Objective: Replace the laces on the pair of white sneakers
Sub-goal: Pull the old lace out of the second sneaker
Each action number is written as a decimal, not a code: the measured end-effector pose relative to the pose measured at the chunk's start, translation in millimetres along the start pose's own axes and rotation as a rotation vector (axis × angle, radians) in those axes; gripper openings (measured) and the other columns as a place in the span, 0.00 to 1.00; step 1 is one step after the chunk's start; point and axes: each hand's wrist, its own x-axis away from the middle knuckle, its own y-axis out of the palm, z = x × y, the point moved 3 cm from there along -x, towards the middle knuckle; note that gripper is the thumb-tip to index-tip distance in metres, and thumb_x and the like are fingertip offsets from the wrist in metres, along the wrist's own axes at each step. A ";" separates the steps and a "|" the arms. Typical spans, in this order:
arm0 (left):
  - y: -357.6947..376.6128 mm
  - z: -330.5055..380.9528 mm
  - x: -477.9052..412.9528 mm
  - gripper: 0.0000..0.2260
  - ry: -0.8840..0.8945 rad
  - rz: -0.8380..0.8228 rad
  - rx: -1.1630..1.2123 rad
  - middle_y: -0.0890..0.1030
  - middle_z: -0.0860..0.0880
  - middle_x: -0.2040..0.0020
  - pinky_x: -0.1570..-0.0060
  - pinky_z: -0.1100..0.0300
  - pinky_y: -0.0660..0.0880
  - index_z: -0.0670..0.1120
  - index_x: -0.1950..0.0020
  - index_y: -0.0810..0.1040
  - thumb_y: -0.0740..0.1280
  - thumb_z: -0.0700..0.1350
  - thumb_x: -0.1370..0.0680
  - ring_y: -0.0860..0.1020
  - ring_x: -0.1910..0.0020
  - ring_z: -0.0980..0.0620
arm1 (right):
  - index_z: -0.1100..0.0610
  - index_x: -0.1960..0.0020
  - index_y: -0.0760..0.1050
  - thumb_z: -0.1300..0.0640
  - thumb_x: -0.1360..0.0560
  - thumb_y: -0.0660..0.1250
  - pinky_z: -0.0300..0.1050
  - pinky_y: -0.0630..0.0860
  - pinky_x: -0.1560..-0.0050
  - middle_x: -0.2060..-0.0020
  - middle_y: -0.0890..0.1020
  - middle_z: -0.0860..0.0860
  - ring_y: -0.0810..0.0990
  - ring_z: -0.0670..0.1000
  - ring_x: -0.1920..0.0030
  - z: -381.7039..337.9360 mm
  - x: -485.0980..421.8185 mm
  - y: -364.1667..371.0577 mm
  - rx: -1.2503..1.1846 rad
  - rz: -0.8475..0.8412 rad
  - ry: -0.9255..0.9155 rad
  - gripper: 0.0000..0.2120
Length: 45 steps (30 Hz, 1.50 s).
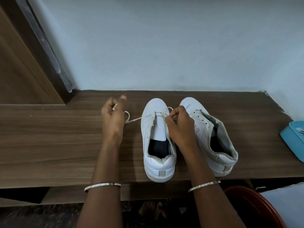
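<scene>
- Risk, as I judge it: the white lace (pixel 133 120) passes only through the toe-most eyelets of the sneaker (pixel 158 168) you are lacing. A hard pull from your left hand (pixel 112 119) could drag the other end out (you would have to rethread).
- Your left hand pinches the lace's free end, at 9 o'clock from the toe.
- Your right hand (pixel 178 127) pinches the lace at the eyelets, on the shoe's 3 o'clock edge.
- The second sneaker (pixel 220 155), unlaced, stands just beside it at 3 o'clock on the wooden table (pixel 49 137).
</scene>
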 end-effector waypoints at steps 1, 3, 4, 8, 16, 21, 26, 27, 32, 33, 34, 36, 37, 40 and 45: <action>5.2 -0.2 3.3 0.19 0.100 -0.051 -0.135 0.65 0.49 0.68 0.70 0.58 0.63 0.50 0.67 0.64 0.71 0.52 0.23 0.62 0.71 0.54 | 0.58 0.51 0.73 0.61 0.24 0.66 0.32 0.66 0.64 0.65 0.77 0.46 0.74 0.43 0.64 0.4 0.0 0.1 0.002 -0.001 -0.001 0.04; 12.6 -0.5 9.6 0.19 0.248 -0.103 -0.386 0.67 0.54 0.70 0.67 0.57 0.65 0.47 0.64 0.64 0.73 0.50 0.25 0.64 0.71 0.55 | 0.58 0.51 0.73 0.61 0.24 0.66 0.32 0.66 0.64 0.65 0.76 0.46 0.74 0.43 0.64 0.3 -0.4 0.2 0.003 0.001 0.000 0.04; 14.5 0.3 11.8 0.19 0.299 -0.097 -0.499 0.67 0.55 0.70 0.67 0.58 0.66 0.46 0.64 0.65 0.73 0.49 0.25 0.65 0.72 0.56 | 0.59 0.51 0.73 0.61 0.24 0.66 0.31 0.66 0.65 0.65 0.76 0.45 0.74 0.42 0.64 0.3 -0.6 0.3 0.000 0.003 0.002 0.04; 15.4 2.9 11.9 0.16 0.369 -0.106 -0.657 0.71 0.55 0.70 0.65 0.53 0.72 0.46 0.62 0.66 0.73 0.46 0.27 0.70 0.70 0.53 | 0.58 0.51 0.73 0.61 0.24 0.66 0.31 0.66 0.65 0.66 0.76 0.46 0.74 0.42 0.65 1.0 -0.8 0.0 -0.015 0.005 0.013 0.04; 23.5 5.3 19.7 0.10 0.360 -0.264 -0.881 0.82 0.54 0.63 0.62 0.58 0.70 0.52 0.49 0.72 0.71 0.50 0.26 0.78 0.63 0.49 | 0.58 0.51 0.73 0.61 0.25 0.66 0.35 0.68 0.64 0.66 0.76 0.45 0.74 0.43 0.65 1.6 -0.6 -0.2 -0.018 0.006 0.013 0.03; 17.7 -8.8 12.1 0.16 0.292 -0.317 -0.992 0.78 0.53 0.69 0.60 0.55 0.73 0.50 0.65 0.77 0.69 0.60 0.25 0.77 0.66 0.53 | 0.57 0.52 0.73 0.60 0.24 0.66 0.35 0.68 0.64 0.66 0.77 0.45 0.75 0.43 0.64 2.0 -1.6 0.7 -0.017 0.013 0.017 0.03; 10.0 -5.8 -1.4 0.17 -0.242 -0.133 0.122 0.66 0.53 0.74 0.75 0.62 0.60 0.50 0.69 0.69 0.65 0.48 0.20 0.62 0.75 0.55 | 0.59 0.51 0.73 0.60 0.24 0.66 0.39 0.70 0.62 0.66 0.76 0.46 0.74 0.44 0.65 1.8 -0.8 0.8 -0.005 0.011 0.015 0.04; 10.4 -3.9 -2.3 0.18 -0.313 -0.116 0.314 0.65 0.53 0.74 0.74 0.63 0.59 0.49 0.69 0.67 0.63 0.46 0.19 0.61 0.75 0.55 | 0.59 0.50 0.74 0.60 0.24 0.66 0.42 0.71 0.61 0.66 0.76 0.46 0.74 0.44 0.65 1.4 -0.7 1.0 -0.003 0.010 0.016 0.04; -1.3 7.2 -3.1 0.20 -0.346 -0.028 0.977 0.67 0.51 0.74 0.64 0.61 0.70 0.48 0.75 0.66 0.63 0.43 0.22 0.65 0.75 0.54 | 0.59 0.51 0.74 0.61 0.24 0.66 0.37 0.70 0.63 0.66 0.77 0.47 0.74 0.43 0.66 1.7 -0.6 0.8 -0.010 0.015 0.010 0.03; -5.9 10.0 -4.4 0.18 -0.310 -0.020 1.060 0.67 0.51 0.74 0.61 0.60 0.71 0.47 0.76 0.66 0.63 0.43 0.25 0.66 0.74 0.53 | 0.59 0.51 0.74 0.61 0.24 0.66 0.34 0.69 0.65 0.66 0.76 0.46 0.73 0.43 0.67 2.3 -0.7 0.3 -0.010 0.019 0.011 0.03; -10.3 12.0 -5.4 0.17 -0.278 -0.010 1.120 0.68 0.50 0.74 0.59 0.58 0.72 0.47 0.76 0.65 0.63 0.43 0.27 0.67 0.73 0.52 | 0.59 0.52 0.74 0.61 0.25 0.66 0.32 0.68 0.66 0.67 0.76 0.46 0.73 0.43 0.68 2.6 -0.9 0.2 -0.012 0.023 0.012 0.03; -19.2 10.6 -6.9 0.18 -0.252 0.027 1.173 0.68 0.50 0.74 0.53 0.55 0.73 0.46 0.76 0.65 0.63 0.43 0.26 0.68 0.73 0.52 | 0.59 0.52 0.74 0.61 0.25 0.66 0.32 0.68 0.67 0.67 0.76 0.46 0.73 0.43 0.68 2.5 -1.0 0.9 -0.011 0.025 0.011 0.03; -22.2 8.6 -7.4 0.20 -0.252 0.051 1.190 0.68 0.50 0.74 0.49 0.52 0.74 0.47 0.76 0.64 0.62 0.43 0.24 0.69 0.72 0.52 | 0.59 0.52 0.74 0.62 0.25 0.66 0.31 0.68 0.67 0.67 0.75 0.46 0.73 0.42 0.68 2.0 -0.6 1.0 -0.010 0.025 0.011 0.03; -29.6 6.9 -8.3 0.19 -0.246 0.087 1.296 0.66 0.50 0.74 0.43 0.44 0.76 0.46 0.75 0.62 0.62 0.42 0.25 0.64 0.74 0.53 | 0.60 0.52 0.74 0.62 0.25 0.66 0.30 0.69 0.67 0.68 0.75 0.46 0.74 0.38 0.68 1.5 -0.3 0.5 -0.016 0.032 0.006 0.02; -46.2 7.7 -4.8 0.16 -0.218 0.189 1.253 0.59 0.53 0.77 0.80 0.66 0.55 0.47 0.75 0.61 0.64 0.41 0.31 0.56 0.81 0.55 | 0.60 0.52 0.74 0.62 0.24 0.66 0.30 0.69 0.66 0.67 0.76 0.46 0.74 0.42 0.67 1.3 -0.7 0.5 -0.016 0.031 0.014 0.03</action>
